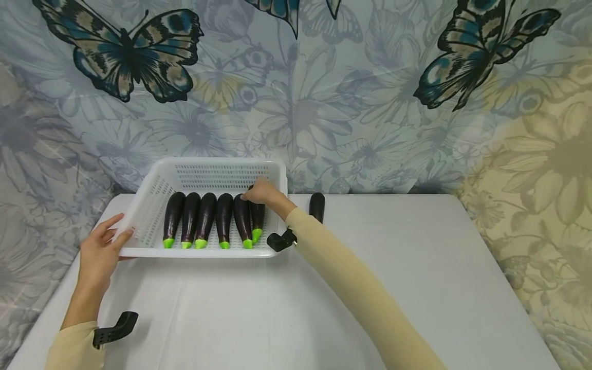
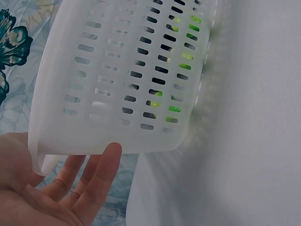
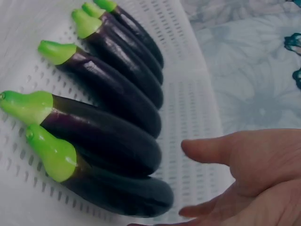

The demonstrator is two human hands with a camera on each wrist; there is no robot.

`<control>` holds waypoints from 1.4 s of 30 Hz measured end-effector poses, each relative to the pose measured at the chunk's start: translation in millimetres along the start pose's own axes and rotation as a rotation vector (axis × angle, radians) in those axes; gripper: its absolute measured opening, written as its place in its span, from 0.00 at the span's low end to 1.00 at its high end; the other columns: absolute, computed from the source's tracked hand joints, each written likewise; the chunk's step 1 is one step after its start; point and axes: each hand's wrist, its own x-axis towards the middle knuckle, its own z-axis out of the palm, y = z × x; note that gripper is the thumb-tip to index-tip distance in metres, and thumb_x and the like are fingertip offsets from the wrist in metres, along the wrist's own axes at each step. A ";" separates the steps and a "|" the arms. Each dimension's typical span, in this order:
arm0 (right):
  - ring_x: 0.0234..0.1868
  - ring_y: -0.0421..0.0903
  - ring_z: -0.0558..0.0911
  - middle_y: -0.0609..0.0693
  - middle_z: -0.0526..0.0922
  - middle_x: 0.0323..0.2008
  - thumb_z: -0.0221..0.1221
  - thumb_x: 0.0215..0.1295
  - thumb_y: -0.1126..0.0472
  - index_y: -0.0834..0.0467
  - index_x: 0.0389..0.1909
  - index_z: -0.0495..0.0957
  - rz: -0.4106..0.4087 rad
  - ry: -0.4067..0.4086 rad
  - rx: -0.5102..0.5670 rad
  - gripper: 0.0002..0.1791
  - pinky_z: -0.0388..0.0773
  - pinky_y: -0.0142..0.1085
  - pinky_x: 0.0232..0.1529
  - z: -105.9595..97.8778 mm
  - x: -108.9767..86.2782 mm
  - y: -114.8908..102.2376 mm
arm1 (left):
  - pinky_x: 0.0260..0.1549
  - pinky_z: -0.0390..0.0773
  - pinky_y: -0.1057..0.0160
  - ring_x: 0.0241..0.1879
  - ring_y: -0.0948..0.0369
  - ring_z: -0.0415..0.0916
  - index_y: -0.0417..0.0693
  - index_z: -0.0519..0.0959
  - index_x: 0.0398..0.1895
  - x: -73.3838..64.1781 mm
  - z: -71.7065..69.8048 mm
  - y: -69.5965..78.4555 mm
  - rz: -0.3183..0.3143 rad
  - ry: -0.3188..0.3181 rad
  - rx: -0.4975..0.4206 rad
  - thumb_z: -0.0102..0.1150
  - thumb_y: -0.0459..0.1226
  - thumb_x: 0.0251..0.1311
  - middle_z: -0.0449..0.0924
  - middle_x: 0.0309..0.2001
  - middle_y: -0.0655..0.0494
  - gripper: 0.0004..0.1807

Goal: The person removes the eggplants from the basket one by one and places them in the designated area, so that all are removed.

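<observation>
Several dark eggplants (image 1: pixel 206 218) with bright green stem ends lie side by side in a white perforated plastic basket (image 1: pixel 203 253). At the basket's left end, my left hand (image 1: pixel 102 245) holds the rim near the front corner. The left wrist view has that hand (image 2: pixel 70 188) around the rim, fingers against the outer wall. My right hand (image 1: pixel 264 194) is inside the basket at the far ends of the two rightmost eggplants. In the right wrist view its thumb and fingers (image 3: pixel 207 147) are spread, apart from the eggplant (image 3: pixel 127 190) nearest them.
One more eggplant (image 1: pixel 317 206) lies on the white table (image 1: pixel 393 257) right of the basket, partly covered by the right sleeve (image 1: pixel 351 277). Behind the table hangs a cloth (image 1: pixel 324 103) printed with flowers and butterflies. Each wrist carries a black camera mount (image 1: pixel 115 329).
</observation>
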 end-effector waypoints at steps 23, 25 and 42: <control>0.27 0.48 0.71 0.55 0.75 0.32 0.52 0.62 0.64 0.62 0.32 0.75 0.129 0.036 -0.026 0.06 0.72 0.37 0.24 -18.3 -40.5 -32.5 | 0.26 0.81 0.72 0.39 0.74 0.73 0.65 0.66 0.71 17.3 1.7 -26.2 -0.026 0.018 0.013 0.61 0.47 0.65 0.72 0.60 0.52 0.31; 0.29 0.50 0.73 0.56 0.75 0.35 0.50 0.60 0.64 0.63 0.36 0.76 0.129 0.023 0.009 0.09 0.74 0.41 0.24 -15.3 -29.7 -26.9 | 0.25 0.81 0.71 0.39 0.73 0.73 0.65 0.66 0.71 22.4 0.7 -33.1 -0.016 0.013 0.010 0.62 0.47 0.65 0.72 0.61 0.50 0.31; 0.28 0.50 0.78 0.55 0.76 0.35 0.56 0.60 0.65 0.64 0.41 0.78 0.123 -0.090 -0.033 0.09 0.82 0.43 0.24 -2.7 5.1 -7.0 | 0.25 0.80 0.73 0.35 0.76 0.73 0.61 0.66 0.72 6.5 0.8 -13.2 -0.013 0.004 -0.033 0.61 0.44 0.66 0.75 0.51 0.63 0.31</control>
